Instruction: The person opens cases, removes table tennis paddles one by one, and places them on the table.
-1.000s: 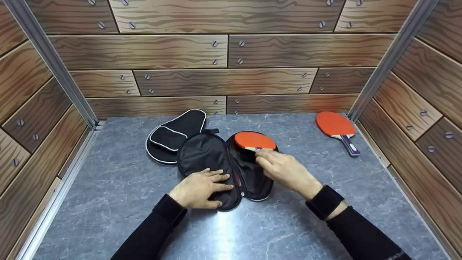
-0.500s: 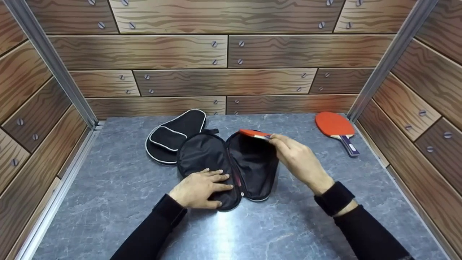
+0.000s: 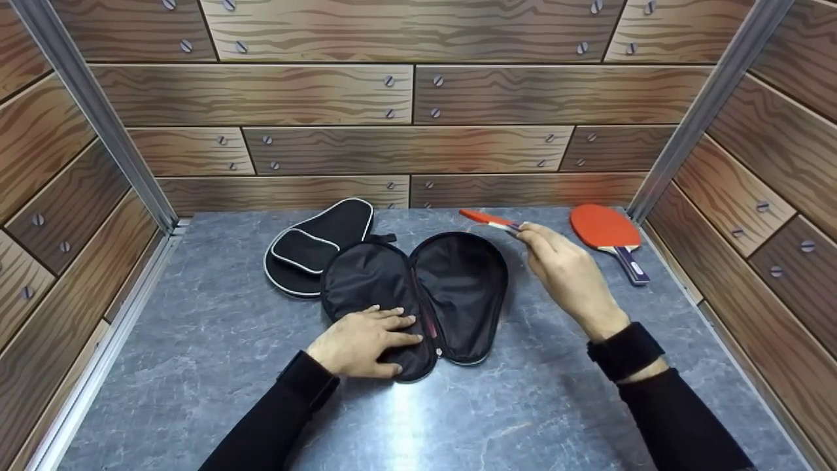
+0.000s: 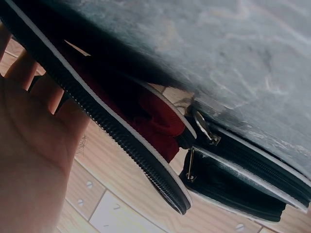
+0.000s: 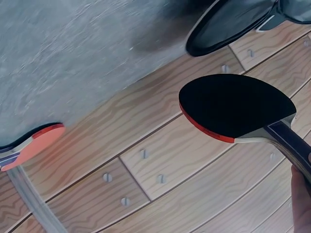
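Observation:
A black zippered table tennis paddle case (image 3: 461, 301) lies unfolded in the middle of the table. On its left half rests my left hand (image 3: 365, 343), palm down with fingers spread. In the left wrist view, the case's zipper edge (image 4: 121, 128) runs past the fingers, with red lining (image 4: 160, 116) behind it. My right hand (image 3: 569, 271) grips a table tennis paddle (image 3: 487, 218) by the handle, raised beyond the case's right half and seen nearly edge-on. The right wrist view shows this paddle's black face (image 5: 235, 107) and red edge; most of the hand is cut off there.
Another black case (image 3: 340, 226) with white piping lies at the back left, partly under the unfolded one. A second red paddle (image 3: 605, 227) lies at the back right, handle toward me. Wood-patterned walls (image 3: 405, 95) enclose the grey table (image 3: 523, 418) at the back and sides.
My right hand has lifted the paddle off the case's right half and moved it back and to the right, tilting it edge-on. The left hand has stayed in place.

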`<state>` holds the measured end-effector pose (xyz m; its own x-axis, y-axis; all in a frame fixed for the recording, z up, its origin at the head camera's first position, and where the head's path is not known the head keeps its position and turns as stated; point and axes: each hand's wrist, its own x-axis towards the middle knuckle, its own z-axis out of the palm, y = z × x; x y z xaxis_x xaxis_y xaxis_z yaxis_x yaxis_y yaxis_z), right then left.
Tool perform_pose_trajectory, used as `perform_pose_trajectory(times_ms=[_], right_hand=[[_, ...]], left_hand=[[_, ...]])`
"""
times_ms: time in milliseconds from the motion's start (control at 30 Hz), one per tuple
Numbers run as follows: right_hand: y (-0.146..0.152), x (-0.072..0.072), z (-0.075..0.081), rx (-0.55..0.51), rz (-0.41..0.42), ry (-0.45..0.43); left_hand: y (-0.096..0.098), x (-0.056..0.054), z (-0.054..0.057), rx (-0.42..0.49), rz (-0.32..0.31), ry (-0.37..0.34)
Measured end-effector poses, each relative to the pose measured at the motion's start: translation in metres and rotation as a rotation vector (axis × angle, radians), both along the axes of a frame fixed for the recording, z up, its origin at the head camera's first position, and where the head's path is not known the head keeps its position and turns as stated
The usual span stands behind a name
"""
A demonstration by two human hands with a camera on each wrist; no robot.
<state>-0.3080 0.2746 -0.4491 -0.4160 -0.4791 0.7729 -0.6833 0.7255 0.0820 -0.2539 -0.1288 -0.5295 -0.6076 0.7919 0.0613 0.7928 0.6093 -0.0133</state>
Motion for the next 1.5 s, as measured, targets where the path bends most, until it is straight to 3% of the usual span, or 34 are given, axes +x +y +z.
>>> perform_pose_trajectory(times_ms=[200, 633, 1500], right_hand=[[0.014, -0.011, -0.007, -0.006, -0.045, -0.004], [0.043, -0.03, -0.027, -0.006, -0.148, -0.103], [0.061, -0.038, -0.047, 0.011, -0.202, -0.164]], left_hand=[[0.0, -0.001, -0.001, -0.003, -0.005, 0.007], [-0.001, -0.001, -0.001, -0.012, -0.007, -0.003], [0.0, -0.002, -0.001, -0.014, -0.009, 0.012]])
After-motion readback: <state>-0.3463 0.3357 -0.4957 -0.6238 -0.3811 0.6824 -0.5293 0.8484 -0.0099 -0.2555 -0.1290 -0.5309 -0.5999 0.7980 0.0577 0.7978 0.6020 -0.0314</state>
